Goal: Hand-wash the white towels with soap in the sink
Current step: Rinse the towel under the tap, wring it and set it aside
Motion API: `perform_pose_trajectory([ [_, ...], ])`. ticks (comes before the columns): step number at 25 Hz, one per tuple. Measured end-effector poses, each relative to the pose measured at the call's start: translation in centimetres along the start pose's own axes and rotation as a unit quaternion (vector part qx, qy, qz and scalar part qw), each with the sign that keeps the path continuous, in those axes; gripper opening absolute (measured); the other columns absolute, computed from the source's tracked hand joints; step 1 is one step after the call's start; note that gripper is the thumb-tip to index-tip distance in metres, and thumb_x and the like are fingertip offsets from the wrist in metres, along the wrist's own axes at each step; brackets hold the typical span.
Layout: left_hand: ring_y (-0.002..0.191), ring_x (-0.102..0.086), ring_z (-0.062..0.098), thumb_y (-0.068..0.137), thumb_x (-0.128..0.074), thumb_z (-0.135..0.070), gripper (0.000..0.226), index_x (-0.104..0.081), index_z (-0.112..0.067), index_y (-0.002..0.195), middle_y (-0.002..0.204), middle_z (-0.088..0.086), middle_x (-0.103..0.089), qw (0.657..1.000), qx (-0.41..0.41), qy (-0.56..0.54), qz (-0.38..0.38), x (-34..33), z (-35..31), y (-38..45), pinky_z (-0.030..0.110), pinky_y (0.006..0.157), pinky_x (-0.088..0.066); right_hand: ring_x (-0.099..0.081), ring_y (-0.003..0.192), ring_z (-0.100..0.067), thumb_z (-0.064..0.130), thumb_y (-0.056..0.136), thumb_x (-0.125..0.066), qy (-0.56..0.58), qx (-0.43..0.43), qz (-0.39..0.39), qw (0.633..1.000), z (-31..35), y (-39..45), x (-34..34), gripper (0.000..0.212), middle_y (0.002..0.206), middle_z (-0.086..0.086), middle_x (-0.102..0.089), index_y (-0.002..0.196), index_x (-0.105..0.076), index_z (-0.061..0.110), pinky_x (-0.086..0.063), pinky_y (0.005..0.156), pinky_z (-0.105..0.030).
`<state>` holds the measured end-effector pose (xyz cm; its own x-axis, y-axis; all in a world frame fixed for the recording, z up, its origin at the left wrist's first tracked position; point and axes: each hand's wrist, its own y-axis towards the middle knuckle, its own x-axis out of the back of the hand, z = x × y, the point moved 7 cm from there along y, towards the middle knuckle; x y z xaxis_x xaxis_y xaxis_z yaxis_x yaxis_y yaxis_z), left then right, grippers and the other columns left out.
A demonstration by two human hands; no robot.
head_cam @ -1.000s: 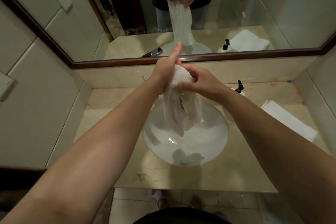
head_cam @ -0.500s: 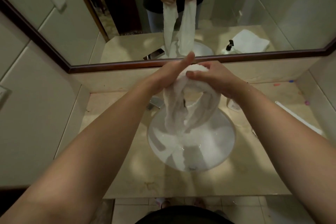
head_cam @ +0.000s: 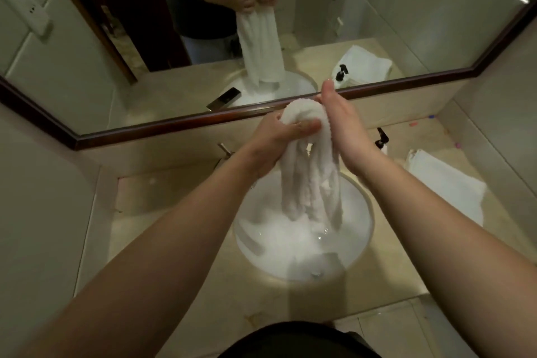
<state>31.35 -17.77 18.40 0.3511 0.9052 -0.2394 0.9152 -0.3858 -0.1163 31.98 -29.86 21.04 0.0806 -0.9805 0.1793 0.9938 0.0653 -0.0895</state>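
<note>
— Nearest, at the bottom edge?
— Dark clothing (head_cam: 299, 340), then two bare forearms reaching forward over the beige counter (head_cam: 180, 256).

— Below the fingers?
— A round white sink (head_cam: 360, 229), foamy water in the bowl. Lower ends of the wet towel (head_cam: 311, 192) hanging down from the fingers toward the suds, tips just at the foam; touching the water or not, cannot tell.

— The left hand (head_cam: 276, 139)?
— Curled round the towel's bunched top from the left side, fingers wrapped across its front, clamped on the cloth.

— And the right hand (head_cam: 345, 125)?
— Pressed flat against the towel's right side, fingers straight and together, pointing up past the bunched top toward the mirror frame. Palm against the cloth, no curl visible.

— Right of the fingers?
— A pump bottle (head_cam: 381, 141) with a black head, just beyond the right wrist. Further right on the counter, a folded white towel (head_cam: 444, 183), well apart from the sink.

— Left of the fingers?
— A metal faucet (head_cam: 225, 150), partly hidden behind the left forearm.

— Beyond the fingertips?
— A dark-framed mirror (head_cam: 162, 128), showing the same grip reflected: both hands at the towel's top, cloth hanging to the basin, bottle and folded towel repeated. At the far right corner of the counter, a few small coloured bits, too small to identify.
</note>
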Motion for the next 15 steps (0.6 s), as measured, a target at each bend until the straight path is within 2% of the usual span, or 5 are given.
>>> perform_pose_trajectory([
  [3, 0.099, -0.065, 0.036, 0.076, -0.077, -0.033, 0.068, -0.058, 0.013, 0.123, 0.108, 0.025, -0.066, 0.999, -0.005, -0.037, -0.033, 0.9, -0.2, 0.7, 0.038, 0.083, -0.056, -0.067, 0.084, -0.001, 0.081, 0.084, -0.036, -0.042, 0.062, -0.002, 0.997, -1.2, -1.1, -1.0, 0.076, 0.094, 0.000, -0.072, 0.103, -0.068, 0.013, -0.053, 0.078, -0.022],
  [9, 0.113, -0.064, 0.041, 0.077, -0.077, -0.044, 0.063, -0.064, -0.004, 0.123, 0.118, 0.022, -0.069, 0.997, -0.004, 0.072, -0.011, 2.9, 0.6, 0.6, 0.057, 0.102, -0.048, -0.067, 0.070, -0.010, 0.046, 0.092, -0.063, 0.032, 0.048, -0.098, 0.993, -1.2, -0.9, -0.9, 0.030, 0.072, 0.003, -0.070, 0.082, -0.067, 0.018, -0.054, 0.069, -0.029],
  [11, 0.110, -0.067, 0.036, 0.066, -0.086, -0.047, 0.069, -0.065, -0.011, 0.121, 0.116, 0.016, -0.071, 0.997, -0.006, 0.074, 0.008, 2.9, 0.7, 0.1, 0.053, 0.099, -0.052, -0.066, 0.067, -0.013, 0.048, 0.094, -0.060, 0.033, 0.046, -0.096, 0.994, -1.0, -1.0, -1.2, 0.039, 0.070, -0.003, -0.070, 0.080, -0.066, 0.012, -0.055, 0.067, -0.030],
  [13, 0.099, -0.071, 0.030, 0.056, -0.090, -0.052, 0.071, -0.069, -0.012, 0.110, 0.105, 0.012, -0.074, 0.999, -0.020, 0.014, -0.027, 2.9, 0.2, -0.5, 0.042, 0.087, -0.058, -0.067, 0.072, -0.025, 0.064, 0.088, -0.056, 0.050, 0.038, -0.103, 0.993, -0.9, -1.0, -1.7, 0.063, 0.081, -0.022, -0.069, 0.084, -0.064, 0.002, -0.055, 0.074, -0.044],
  [15, 0.092, -0.070, 0.029, 0.055, -0.090, -0.053, 0.072, -0.069, -0.006, 0.106, 0.099, 0.015, -0.072, 0.997, -0.038, -0.045, -0.057, 2.5, -0.1, -0.4, 0.038, 0.079, -0.057, -0.070, 0.083, -0.034, 0.072, 0.089, -0.045, 0.090, 0.017, -0.128, 0.988, -1.6, -1.0, -2.1, 0.077, 0.090, -0.027, -0.069, 0.094, -0.066, -0.002, -0.056, 0.082, -0.051],
])
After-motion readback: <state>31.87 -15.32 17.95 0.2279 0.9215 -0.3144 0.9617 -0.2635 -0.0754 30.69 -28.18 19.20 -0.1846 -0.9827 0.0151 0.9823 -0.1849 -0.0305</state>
